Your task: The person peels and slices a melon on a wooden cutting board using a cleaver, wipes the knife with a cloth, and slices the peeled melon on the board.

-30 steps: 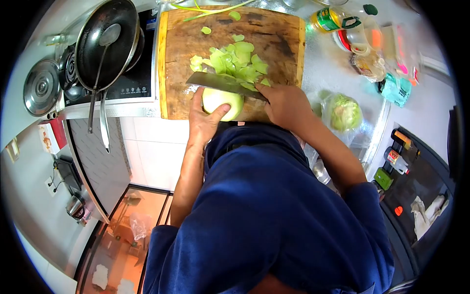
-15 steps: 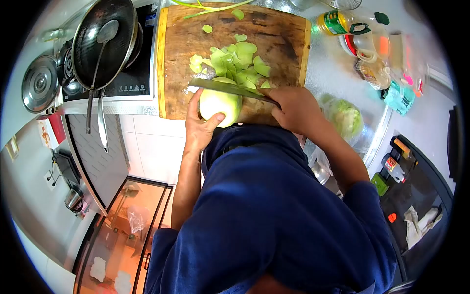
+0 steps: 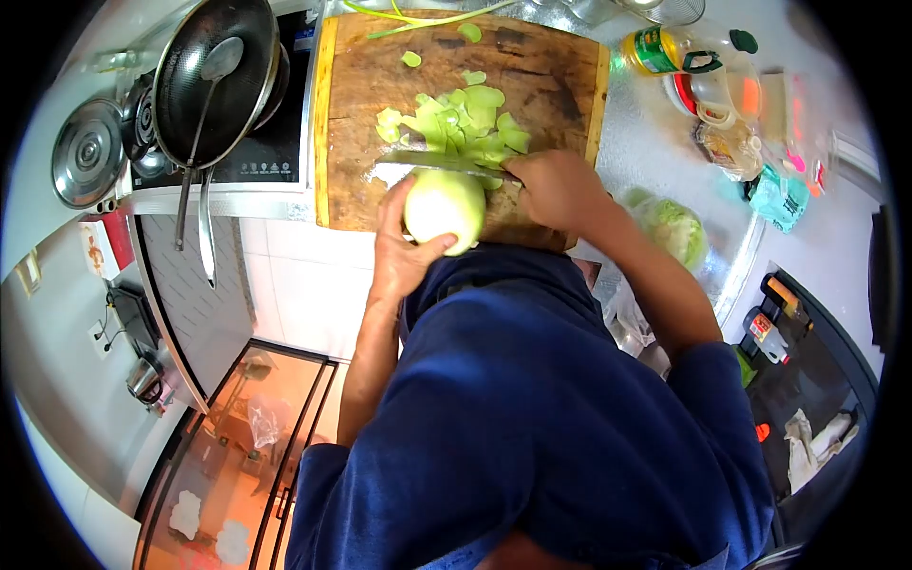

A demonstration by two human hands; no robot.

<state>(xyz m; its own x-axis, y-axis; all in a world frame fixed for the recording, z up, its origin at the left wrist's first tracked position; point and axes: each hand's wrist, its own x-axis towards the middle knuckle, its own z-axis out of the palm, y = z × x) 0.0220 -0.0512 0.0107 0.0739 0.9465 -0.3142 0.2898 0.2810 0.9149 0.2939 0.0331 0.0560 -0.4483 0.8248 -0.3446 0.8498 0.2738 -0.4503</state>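
Observation:
My left hand [image 3: 404,247] cups a round, pale-green kohlrabi [image 3: 445,211] from the left and below, with the thumb across its near side. Its visible surface is pale and smooth. In my right hand [image 3: 562,193] is the handle of a kitchen knife [image 3: 437,162]; the fingers are wrapped round it. The blade points left and lies across the far side of the kohlrabi, seen almost edge-on. Beyond the blade, a heap of green peelings [image 3: 465,112] covers the middle of the wooden cutting board [image 3: 560,85]. The kohlrabi is held at the board's near edge.
At left, a black wok [image 3: 211,104] with a ladle [image 3: 220,62] in it sits on the stove. Green stalks [image 3: 418,24] lie along the board's far edge. An oil bottle [image 3: 655,49] and a bagged green vegetable [image 3: 674,228] are on the counter at right.
The knife has shifted slightly away from me and leftward, and its blade is closer to level. My left hand has moved the kohlrabi a little to the right. The view has shifted slightly.

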